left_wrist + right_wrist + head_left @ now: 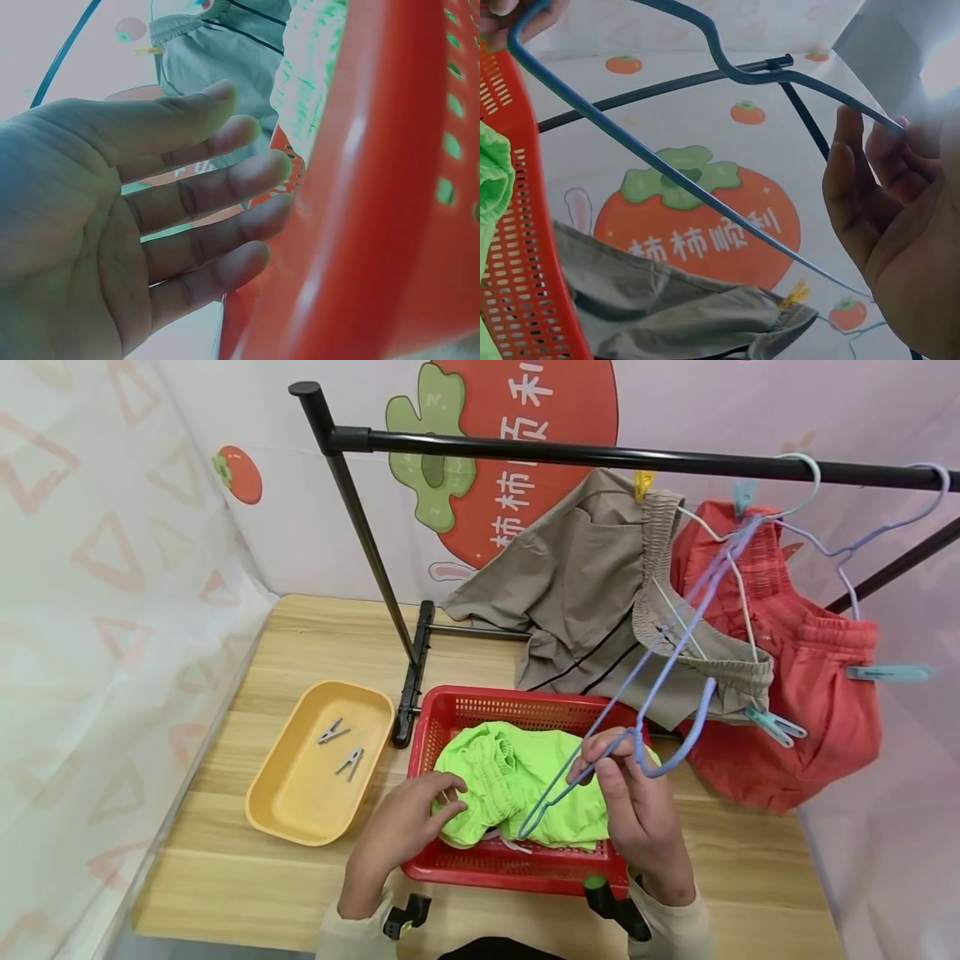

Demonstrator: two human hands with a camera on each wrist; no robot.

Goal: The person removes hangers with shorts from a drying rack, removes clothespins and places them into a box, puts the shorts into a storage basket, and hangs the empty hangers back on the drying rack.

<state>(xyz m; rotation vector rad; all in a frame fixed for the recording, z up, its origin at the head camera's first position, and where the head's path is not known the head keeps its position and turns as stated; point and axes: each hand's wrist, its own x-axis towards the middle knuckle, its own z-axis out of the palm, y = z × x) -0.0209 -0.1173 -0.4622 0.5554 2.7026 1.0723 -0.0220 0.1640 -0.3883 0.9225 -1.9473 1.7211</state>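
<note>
Pinching blu hanger nr hook: R hand, grip clamped on wire. Hanger tilted, held above R half of red basket. L hand at basket's L edge, grip slack, fingers slightly apart, nr grn garment in basket; contact unclear. Farther L on table: yel tray w/ 2 pegs. Behind: blk rack, gray shorts + red shorts hung R side.

Left hand at left, fingers relaxed, spread slightly, thumb apart. Right hand at right, thumb and fingers pinching. Both arms extend from near side.
</note>
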